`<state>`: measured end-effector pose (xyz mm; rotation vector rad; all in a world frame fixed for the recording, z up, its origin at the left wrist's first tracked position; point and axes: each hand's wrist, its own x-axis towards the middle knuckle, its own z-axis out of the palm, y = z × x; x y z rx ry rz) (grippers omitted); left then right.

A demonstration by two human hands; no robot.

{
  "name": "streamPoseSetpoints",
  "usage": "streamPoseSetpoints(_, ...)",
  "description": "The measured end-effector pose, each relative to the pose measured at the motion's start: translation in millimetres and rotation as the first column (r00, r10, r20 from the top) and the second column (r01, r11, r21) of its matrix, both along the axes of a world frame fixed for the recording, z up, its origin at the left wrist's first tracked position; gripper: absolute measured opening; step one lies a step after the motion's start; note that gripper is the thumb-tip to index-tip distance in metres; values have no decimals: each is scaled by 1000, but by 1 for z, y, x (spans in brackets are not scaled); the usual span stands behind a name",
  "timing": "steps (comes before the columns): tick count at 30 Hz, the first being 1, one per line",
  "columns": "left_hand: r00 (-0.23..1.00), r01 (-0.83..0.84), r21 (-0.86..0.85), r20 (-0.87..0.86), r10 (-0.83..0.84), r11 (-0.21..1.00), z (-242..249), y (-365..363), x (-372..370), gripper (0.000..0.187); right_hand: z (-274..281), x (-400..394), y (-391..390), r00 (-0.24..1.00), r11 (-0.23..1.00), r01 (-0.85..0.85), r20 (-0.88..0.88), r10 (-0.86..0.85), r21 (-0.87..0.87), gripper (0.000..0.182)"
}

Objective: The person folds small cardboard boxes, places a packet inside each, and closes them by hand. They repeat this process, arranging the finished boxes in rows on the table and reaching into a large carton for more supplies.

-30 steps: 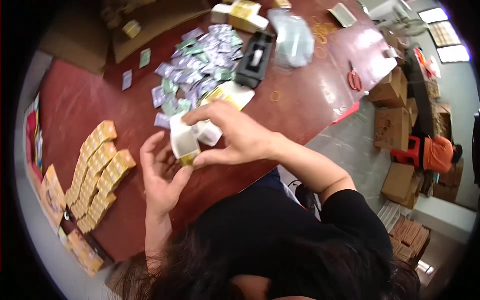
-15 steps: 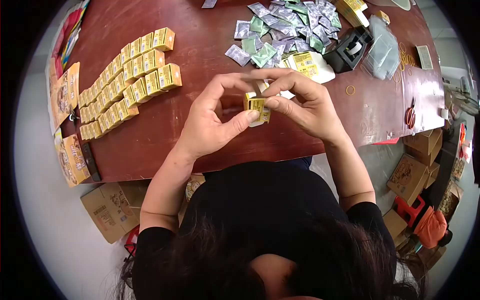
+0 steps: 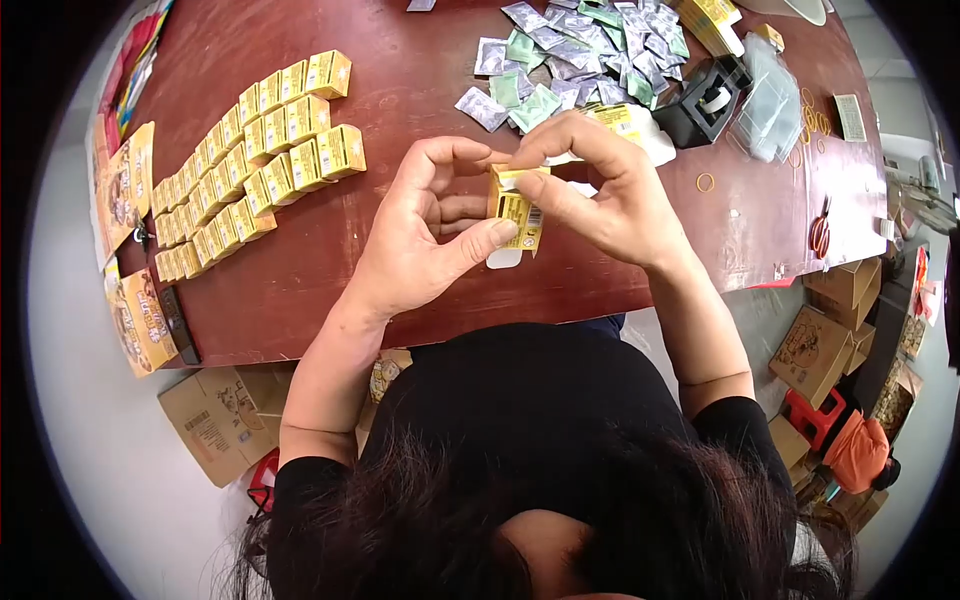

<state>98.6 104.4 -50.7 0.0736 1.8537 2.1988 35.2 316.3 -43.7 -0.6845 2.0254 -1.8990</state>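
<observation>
Between my hands is a small yellow box (image 3: 518,212), its printed side with a barcode facing me. My left hand (image 3: 412,245) grips it from the left, the thumb pressed on its lower front and the fingers behind. At the top end, my right hand (image 3: 622,205) closes on the box with its thumb across the upper edge and its fingertips at the back. A white flap (image 3: 505,259) hangs out at the lower end. Beyond my right hand lie flat yellow cartons (image 3: 618,122), partly covered by it.
Rows of yellow boxes (image 3: 285,125) stand at left. Purple and green sachets (image 3: 580,55) lie heaped at the back. Rightward are a black tape dispenser (image 3: 703,100), clear plastic trays (image 3: 765,105), rubber bands (image 3: 812,120) and red scissors (image 3: 821,235). A person in orange (image 3: 858,453) is at far right.
My right thumb and fingers have come down onto the box's top end, which now looks closed. The white flap at the lower end shows more.
</observation>
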Motion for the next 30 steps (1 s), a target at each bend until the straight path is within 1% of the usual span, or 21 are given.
streamPoseSetpoints(2, 999, -12, 61, -38, 14, 998, -3, -3, 1, 50, -2, -5, 4, 966, 995, -85, -243, 93, 44, 13)
streamPoseSetpoints(6, 989, 26, 62, -149, -16, 998, -11, -12, 0, 43, 6, -1, 0, 951, 984, -116, -272, 149, 135, 15)
streamPoseSetpoints(8, 979, 50, -29, -198, -54, 998, -12, -18, 0, 35, 4, -3, -3, 926, 962, -131, -317, 204, 239, 19)
streamPoseSetpoints(9, 979, 45, -29, -199, -50, 999, -14, -20, 2, 35, 1, -6, -5, 925, 962, -135, -318, 209, 238, 19)
streamPoseSetpoints(11, 984, -30, 75, -174, 42, 997, -18, -25, 5, 30, -5, -19, -13, 915, 987, -80, -382, 128, 140, 28)
streamPoseSetpoints(12, 980, -79, 96, -174, 95, 992, -15, -30, 5, 27, -7, -24, -18, 931, 985, 47, -365, 17, 166, 37)
streamPoseSetpoints(14, 967, -196, 181, -129, 221, 964, -16, -40, 7, 24, -24, -42, -27, 770, 829, 296, -632, 87, 475, 43)
streamPoseSetpoints(15, 968, -192, 178, -130, 216, 965, -17, -43, 7, 24, -37, -46, -35, 747, 764, 330, -648, 148, 555, 35)
streamPoseSetpoints(16, 959, -249, 177, -92, 268, 952, -17, -46, 7, 25, -46, -47, -43, 747, 764, 334, -649, 143, 553, 35)
streamPoseSetpoints(17, 945, -308, 176, -56, 322, 935, -18, -47, 7, 26, -54, -48, -50, 727, 670, 364, -647, 231, 647, 33)
streamPoseSetpoints(18, 931, -342, 140, -84, 355, 929, -19, -47, 9, 29, -58, -50, -57, 707, 564, 394, -632, 319, 726, 31)
streamPoseSetpoints(19, 930, -345, 139, -86, 358, 928, -18, -46, 10, 29, -61, -53, -62, 681, 553, 431, -659, 319, 713, 24)
streamPoseSetpoints(21, 894, -434, 293, 19, 449, 852, -16, -45, 13, 39, -61, -60, -63, 674, 534, 421, -647, 356, 733, 23)
streamPoseSetpoints(22, 892, -437, 292, 19, 452, 851, -18, -45, 15, 39, -61, -63, -61, 670, 511, 418, -635, 385, 751, 21)
streamPoseSetpoints(23, 880, -453, 291, -1, 474, 842, -21, -46, 16, 45, -67, -67, -56, 685, 609, 423, -677, 269, 670, 21)
streamPoseSetpoints(24, 868, -469, 292, -22, 497, 833, -23, -46, 15, 52, -59, -67, -53, 695, 738, 414, -709, 122, 533, 13)
streamPoseSetpoints(25, 853, -492, 258, -45, 519, 831, -19, -43, 13, 58, -41, -62, -51, 829, 818, 352, -558, -46, 455, 16)
streamPoseSetpoints(26, 850, -498, 260, -44, 525, 827, -17, -42, 11, 58, -22, -56, -49, 920, 883, 307, -349, -179, 355, 19)
streamPoseSetpoints(27, 873, -471, 251, -3, 487, 846, -16, -41, 11, 59, -12, -49, -47, 912, 907, 330, -338, -234, 261, 22)
streamPoseSetpoints(29, 911, -410, 194, 33, 412, 891, -21, -35, 11, 59, 5, -33, -49, 968, 959, 228, -148, -204, 167, 23)
streamPoseSetpoints(30, 924, -375, 164, -12, 382, 913, -25, -29, 9, 59, 9, -26, -53, 955, 948, 255, -204, -216, 190, 21)
